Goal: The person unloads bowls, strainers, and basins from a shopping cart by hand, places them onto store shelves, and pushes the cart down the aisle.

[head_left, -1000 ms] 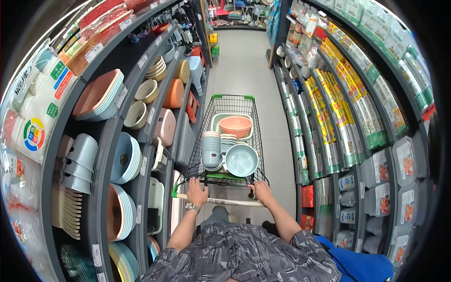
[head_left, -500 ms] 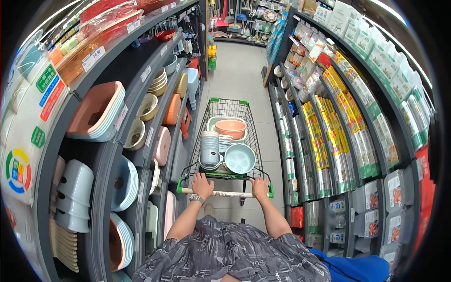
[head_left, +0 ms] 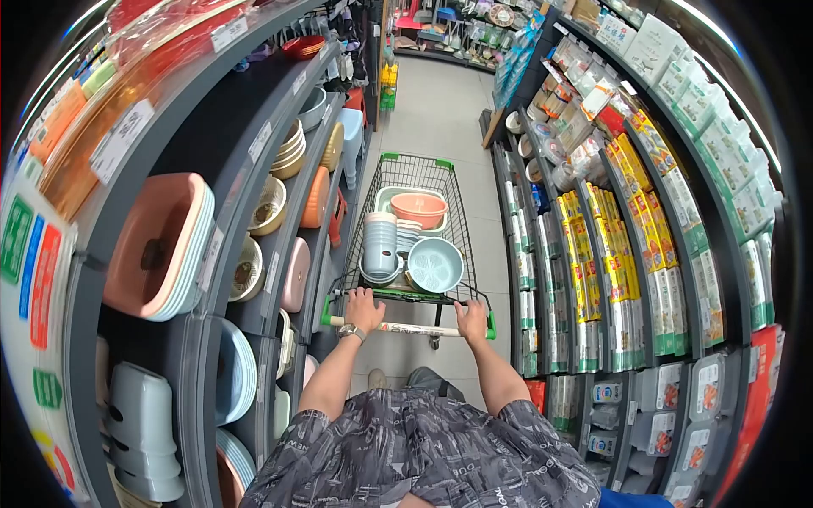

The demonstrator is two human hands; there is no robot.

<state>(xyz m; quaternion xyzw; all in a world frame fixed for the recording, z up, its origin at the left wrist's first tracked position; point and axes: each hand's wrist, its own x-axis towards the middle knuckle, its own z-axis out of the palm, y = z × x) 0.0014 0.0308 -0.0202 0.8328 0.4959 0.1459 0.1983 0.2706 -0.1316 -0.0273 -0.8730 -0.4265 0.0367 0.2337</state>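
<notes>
My left hand (head_left: pixel 364 311), with a watch on its wrist, is closed over the left part of the shopping cart handle (head_left: pixel 419 328). On the right part of the same bar, near its green end, my right hand (head_left: pixel 472 321) is closed too. In front of them stretches the wire shopping cart (head_left: pixel 462 222). Inside it lie a light blue round basin (head_left: pixel 435 264), a stack of grey-blue buckets (head_left: pixel 380 247) and an orange-pink oval basin (head_left: pixel 419 206). A pale green tub (head_left: pixel 388 196) lies beneath the pink basin.
Shelves line both sides of the aisle. To the left are stacked pink and blue tubs (head_left: pixel 157 245), beige bowls (head_left: pixel 268 206) and a blue stool (head_left: pixel 351 140). Yellow boxes (head_left: pixel 622 241) fill the right shelves. Grey tiled floor (head_left: pixel 432 110) runs ahead toward a display of household goods (head_left: pixel 453 38).
The cart and my body have advanced along the aisle, so the near shelf goods appear closer and lower. Both hands stay on the handle, and the cart's contents look the same.
</notes>
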